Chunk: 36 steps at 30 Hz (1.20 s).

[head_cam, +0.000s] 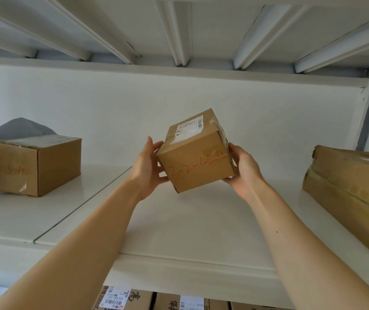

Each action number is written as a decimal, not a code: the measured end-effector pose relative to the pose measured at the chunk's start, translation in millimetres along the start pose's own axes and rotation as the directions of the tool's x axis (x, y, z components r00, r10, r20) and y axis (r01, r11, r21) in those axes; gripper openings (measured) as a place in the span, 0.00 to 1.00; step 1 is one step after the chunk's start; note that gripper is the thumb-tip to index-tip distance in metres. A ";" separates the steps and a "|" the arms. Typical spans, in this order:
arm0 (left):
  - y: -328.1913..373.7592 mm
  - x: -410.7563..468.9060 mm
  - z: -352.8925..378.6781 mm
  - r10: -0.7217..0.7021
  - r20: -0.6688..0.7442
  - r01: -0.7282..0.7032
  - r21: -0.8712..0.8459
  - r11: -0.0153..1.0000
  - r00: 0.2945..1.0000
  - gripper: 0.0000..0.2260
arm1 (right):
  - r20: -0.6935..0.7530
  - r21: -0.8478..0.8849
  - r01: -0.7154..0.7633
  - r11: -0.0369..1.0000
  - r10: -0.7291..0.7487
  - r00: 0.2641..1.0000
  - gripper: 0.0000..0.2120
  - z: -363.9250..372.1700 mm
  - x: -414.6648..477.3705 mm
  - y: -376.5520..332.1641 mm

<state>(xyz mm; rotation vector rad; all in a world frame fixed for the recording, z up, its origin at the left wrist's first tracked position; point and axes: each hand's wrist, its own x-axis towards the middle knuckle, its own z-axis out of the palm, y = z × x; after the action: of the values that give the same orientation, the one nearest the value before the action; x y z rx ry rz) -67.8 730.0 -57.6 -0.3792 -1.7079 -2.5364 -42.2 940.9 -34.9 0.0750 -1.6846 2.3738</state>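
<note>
Item: small cardboard box [195,153], brown, taped seams, white shipping label on its top face, orange handwritten marking "3-2-4" plus further characters on the near face.
Position: held in the air above the white shelf [179,220], tilted, one lower corner pointing down; not touching the shelf surface.
Left hand [148,166]: curled against the box's left side, thumb up near the top edge, fingers wrapped toward the underside.
Right hand [243,170]: curled against the box's right side, fingers round the lower right corner, thumb along the side edge.
Grip: both hands pressed inward on opposite sides, box clamped between them.
Neighbour, left: taped cardboard box [38,164] standing on the shelf, well apart, in front of a grey mailer bag [11,130].
Neighbour, right: large taped cardboard parcel [349,198] on the shelf, well apart.
Below: labelled cartons [125,299] on the lower level.
</note>
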 end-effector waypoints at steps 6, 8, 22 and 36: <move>-1.8 1.3 1.6 -0.004 0.058 0.001 0.057 0.998 0.998 0.22 | -0.012 -0.069 -0.031 0.997 0.030 0.999 0.13 -5.3 9.8 5.6; -0.4 -0.4 3.3 -0.019 0.066 0.014 0.078 0.997 0.998 0.19 | 0.009 -0.075 -0.037 0.996 0.038 0.999 0.13 -4.8 8.8 5.6; 2.5 1.4 -0.5 0.014 0.033 -0.015 0.051 0.999 0.999 0.26 | 0.010 -0.138 0.031 0.990 -0.030 1.000 0.19 -3.1 8.4 11.4; -2.7 2.3 1.2 0.136 -0.030 -0.119 0.328 0.937 0.990 0.20 | 0.016 -0.200 0.266 0.943 -0.268 0.963 0.07 -11.1 4.5 10.7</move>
<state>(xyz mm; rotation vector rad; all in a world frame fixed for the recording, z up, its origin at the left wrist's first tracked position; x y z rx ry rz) -70.3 732.3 -59.0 -0.3812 -1.9661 -2.1052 -47.9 948.7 -47.8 0.2390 -1.7730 1.9963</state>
